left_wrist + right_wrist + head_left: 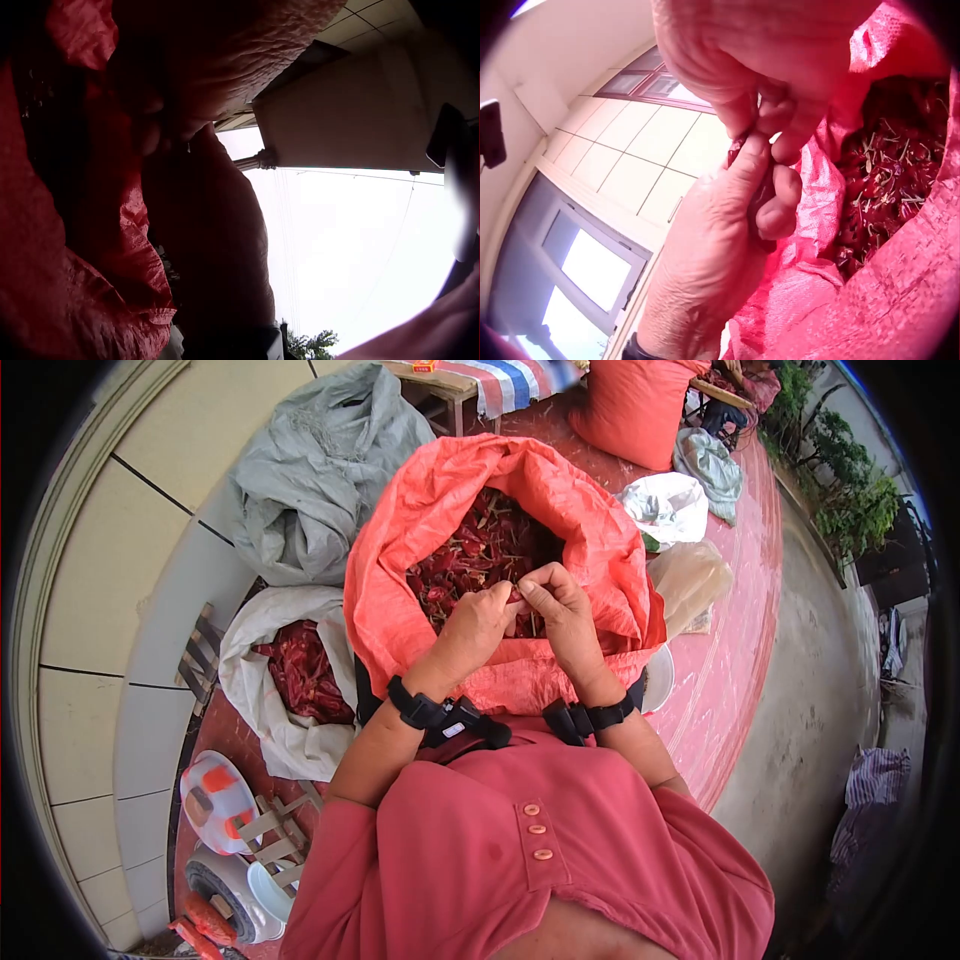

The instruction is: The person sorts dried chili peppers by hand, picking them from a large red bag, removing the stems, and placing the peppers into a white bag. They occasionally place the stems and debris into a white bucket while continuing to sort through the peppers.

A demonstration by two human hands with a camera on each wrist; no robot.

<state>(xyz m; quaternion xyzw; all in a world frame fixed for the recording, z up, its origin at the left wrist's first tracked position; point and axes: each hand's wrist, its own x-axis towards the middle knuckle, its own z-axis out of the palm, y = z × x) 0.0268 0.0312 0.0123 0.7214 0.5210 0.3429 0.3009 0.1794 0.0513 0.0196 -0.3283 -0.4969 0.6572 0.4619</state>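
Note:
Close together over the mouth of a large red woven bag, my two hands meet at one dried red chili pepper. My left hand holds it, thumb pressed along it and fingers curled in. The right hand pinches at its end with thumb and forefinger. Much of the pepper is hidden by the fingers. Dried red chilies with pale stems and stem bits lie inside the bag below. In the left wrist view the hands are dark against the bright sky.
On the left, a white sack holds more dried chilies, with a grey sack behind it. A full red bag stands at the back. White and clear plastic bags lie on the right. Basins sit at lower left.

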